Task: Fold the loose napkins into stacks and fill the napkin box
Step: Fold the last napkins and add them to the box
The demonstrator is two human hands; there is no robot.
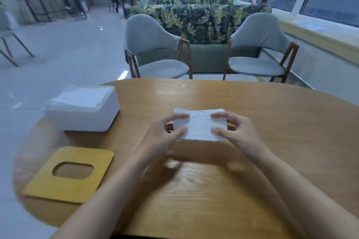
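- Left hand (162,137) and right hand (240,132) are pinching the napkin stack (200,125) from opposite sides, thumbs on top, forefingers at its far edge.
- Stack is sitting between the two grips, over the table (252,170); cannot tell whether resting or lifted.
- Remaining fingers are hiding under the palms.
- Left of the grip, farther off: napkin box (83,120) is standing open, white sheets inside, edges blurring.
- Left and nearer: lid (48,182) is lying flat.

Your left: napkin box (83,118) and yellow lid (64,188) occupy the table (281,141), bare strip between them. Right of the napkin stack (200,126): open table to the rim.
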